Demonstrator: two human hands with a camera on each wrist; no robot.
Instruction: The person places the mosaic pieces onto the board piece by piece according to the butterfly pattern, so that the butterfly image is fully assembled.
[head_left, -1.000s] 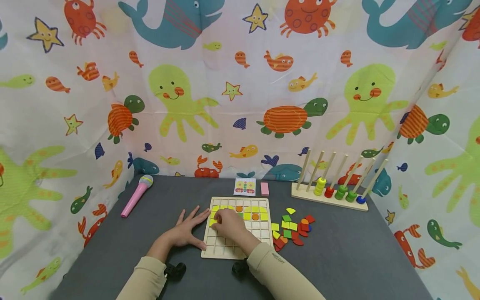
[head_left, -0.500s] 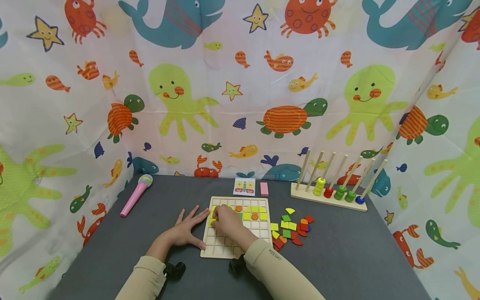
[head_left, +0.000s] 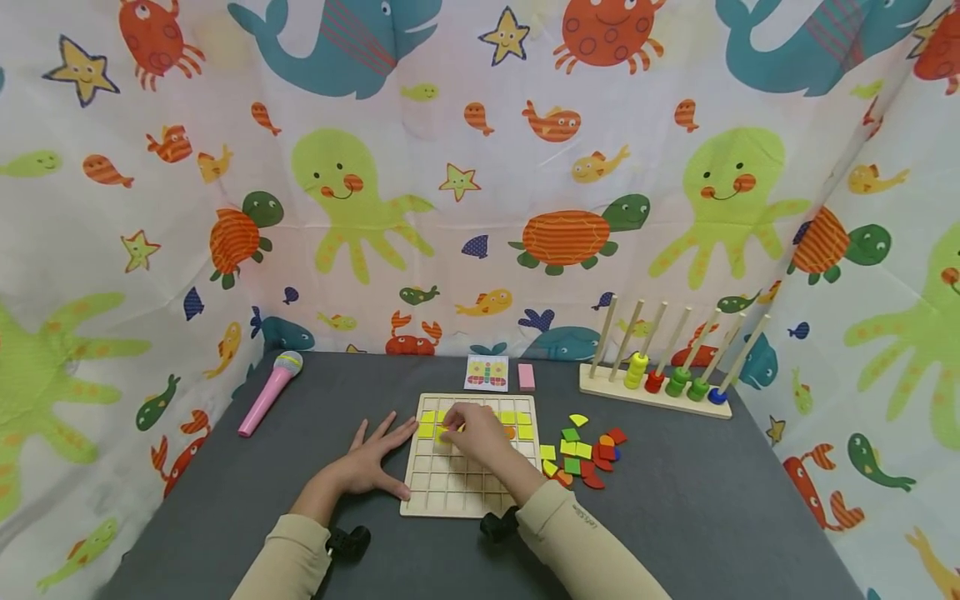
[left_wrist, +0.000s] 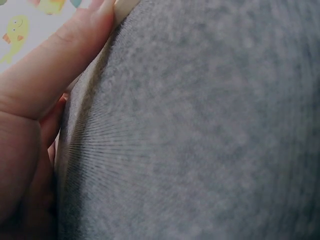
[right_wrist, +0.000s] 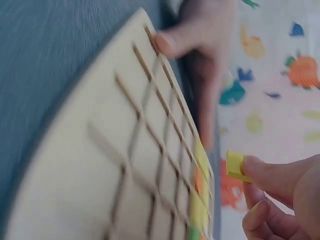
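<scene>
In the head view my left hand (head_left: 367, 467) lies with fingers spread, its thumb and fingertips at the left edge of a wooden grid board (head_left: 420, 504). The left wrist view shows that thumb (left_wrist: 60, 55) at the board's edge. My right hand (head_left: 480, 437) is above the board's upper rows. Its thumb and finger pinch a yellow square tile (right_wrist: 234, 165), plain in the right wrist view. Yellow tiles (head_left: 427, 417) sit in the upper rows, with an orange round piece (head_left: 510, 432) among them. The right hand hides part of these rows.
Loose red, yellow, green and orange pieces (head_left: 576, 449) lie right of the board. Behind it are a pattern card (head_left: 486, 373) and a pink block (head_left: 527, 377). A peg stand with beads (head_left: 652, 392) stands back right, a pink toy microphone (head_left: 270, 395) back left.
My right hand has moved right across the board, pinching the yellow tile. Yellow beside its thumb in the left column's third row no longer shows there. The left hand has stayed put.
</scene>
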